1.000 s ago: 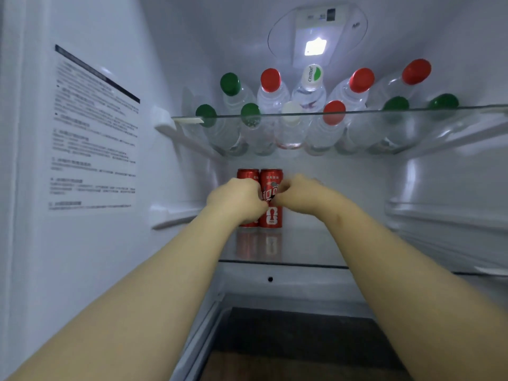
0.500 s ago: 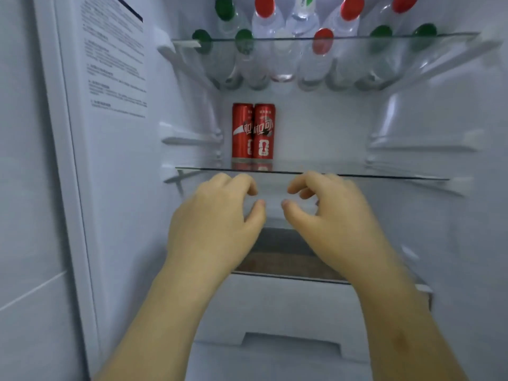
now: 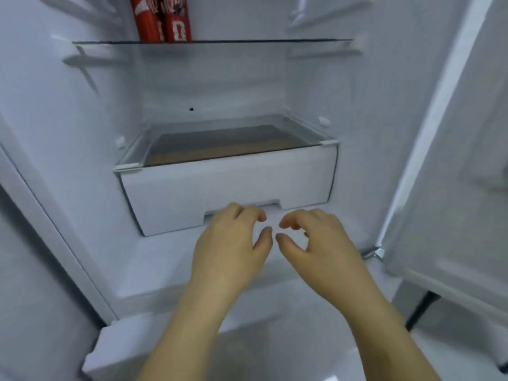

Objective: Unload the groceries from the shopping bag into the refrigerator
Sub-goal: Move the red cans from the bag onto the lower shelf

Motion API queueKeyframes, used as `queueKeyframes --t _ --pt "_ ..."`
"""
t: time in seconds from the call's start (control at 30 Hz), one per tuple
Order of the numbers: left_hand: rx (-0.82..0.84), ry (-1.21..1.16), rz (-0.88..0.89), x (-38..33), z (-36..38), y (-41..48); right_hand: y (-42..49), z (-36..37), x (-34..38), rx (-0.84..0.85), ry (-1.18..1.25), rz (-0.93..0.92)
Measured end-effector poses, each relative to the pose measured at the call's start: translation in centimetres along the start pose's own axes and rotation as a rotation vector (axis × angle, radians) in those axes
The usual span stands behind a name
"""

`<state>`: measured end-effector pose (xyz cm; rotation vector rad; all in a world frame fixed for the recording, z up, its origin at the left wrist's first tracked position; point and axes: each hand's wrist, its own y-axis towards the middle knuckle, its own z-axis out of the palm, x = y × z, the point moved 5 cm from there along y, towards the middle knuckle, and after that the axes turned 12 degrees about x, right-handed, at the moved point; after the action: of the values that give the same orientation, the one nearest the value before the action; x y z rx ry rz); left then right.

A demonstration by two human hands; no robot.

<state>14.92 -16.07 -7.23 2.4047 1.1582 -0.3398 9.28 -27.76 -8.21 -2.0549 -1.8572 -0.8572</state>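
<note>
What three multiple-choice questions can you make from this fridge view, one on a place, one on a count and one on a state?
1. Where do the red cans stand?
A. in the white drawer
B. on the glass shelf, toward its left
C. on the fridge floor

2. How many red cans show?
A. two
B. one
C. four

3. What do the left hand and the right hand hold?
A. a can each
B. a bottle between them
C. nothing

Answers: 1 B, the cans' bases meet the shelf at the top of the view; 2 A, two stand side by side; 3 C, the fingers of both hands are loosely curled around nothing.
</note>
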Motion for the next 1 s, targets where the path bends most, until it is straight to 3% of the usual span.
queueKeyframes --t 0.27,0.57,0.8,1.0 --pt "0.324 -0.061 0.31 -8.1 9.7 -3.5 -11.8 0.7 -8.2 -0.083 -0.005 0.382" --pt "0.608 -0.056 0.717 -23.0 18.4 -11.6 -29.9 -4.1 -15.0 -0.343 -0.002 0.877" --pt "0.762 -0.105 1.012 -35.9 21.5 -24.6 -49.1 -7.5 -14.6 -0.549 -0.055 1.211" --pt "0.861 -0.169 1.287 -46.3 21.7 -39.3 -66.2 -10.0 -10.0 -0.748 -0.098 1.443"
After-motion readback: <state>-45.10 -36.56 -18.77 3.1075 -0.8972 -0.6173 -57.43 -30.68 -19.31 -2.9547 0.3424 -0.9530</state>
